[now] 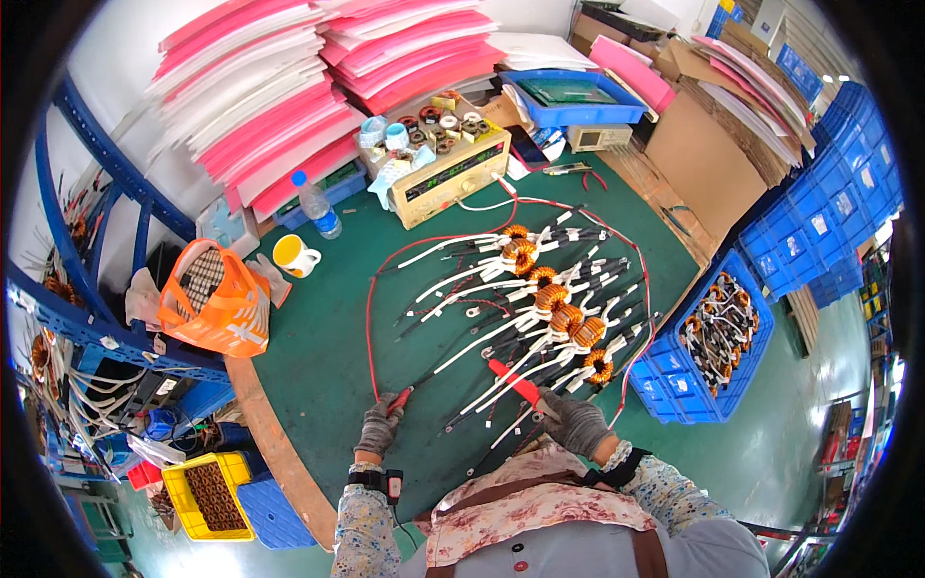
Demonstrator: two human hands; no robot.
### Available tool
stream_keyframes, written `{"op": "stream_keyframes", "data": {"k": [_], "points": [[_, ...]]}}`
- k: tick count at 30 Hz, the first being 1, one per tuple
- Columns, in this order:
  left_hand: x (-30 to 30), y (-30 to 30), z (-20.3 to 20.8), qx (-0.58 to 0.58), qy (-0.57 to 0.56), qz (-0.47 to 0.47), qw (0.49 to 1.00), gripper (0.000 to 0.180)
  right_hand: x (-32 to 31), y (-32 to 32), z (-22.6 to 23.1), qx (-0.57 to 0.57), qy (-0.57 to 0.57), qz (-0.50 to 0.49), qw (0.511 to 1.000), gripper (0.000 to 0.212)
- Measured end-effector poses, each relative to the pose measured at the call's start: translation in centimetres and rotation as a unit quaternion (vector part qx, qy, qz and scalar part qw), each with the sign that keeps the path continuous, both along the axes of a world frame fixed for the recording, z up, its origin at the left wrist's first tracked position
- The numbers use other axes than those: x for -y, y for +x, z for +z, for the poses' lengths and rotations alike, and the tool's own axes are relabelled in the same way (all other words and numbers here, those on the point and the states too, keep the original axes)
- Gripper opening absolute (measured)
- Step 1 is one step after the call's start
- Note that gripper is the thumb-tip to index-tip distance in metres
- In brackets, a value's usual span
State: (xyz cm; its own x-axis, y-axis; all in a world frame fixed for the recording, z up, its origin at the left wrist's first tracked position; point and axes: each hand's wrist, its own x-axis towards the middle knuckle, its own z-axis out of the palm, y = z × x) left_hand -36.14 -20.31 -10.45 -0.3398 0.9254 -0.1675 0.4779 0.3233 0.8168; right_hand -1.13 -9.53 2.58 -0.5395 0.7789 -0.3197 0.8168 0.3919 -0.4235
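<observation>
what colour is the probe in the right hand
Red: the probe held in the gloved right hand shows clearly in the head view.

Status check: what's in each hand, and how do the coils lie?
Left hand gloved, holds red probe tip. Right hand holds red probe on white leads. Copper coils in a row on green table. Blue crate beside.

The row of wound coils [554,299] lies on the table [318,337] just beyond the right hand [573,424]. A crate [708,342] stands to that hand's right; the cup [294,255] and bottle [316,205] sit well beyond the left hand [378,427].
</observation>
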Motion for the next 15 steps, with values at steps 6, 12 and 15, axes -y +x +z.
{"op": "stream_keyframes", "data": {"k": [6, 12, 15], "points": [[0.3, -0.3, 0.0, -0.012, -0.007, 0.01, 1.0, 0.027, -0.4, -0.5, 0.8, -0.015, -0.029, -0.003, 0.999, 0.052], [-0.1, -0.1, 2.4, -0.019, -0.023, -0.015, 0.999, 0.03, -2.5, 9.3, 2.4, -0.122, -0.089, 0.032, 0.988, 0.047], [0.7, -1.3, 2.2, -0.003, -0.079, 0.012, 0.997, 0.035, -5.7, 13.3, 10.2, -0.043, 0.002, 0.092, 0.995, 0.039]]}}
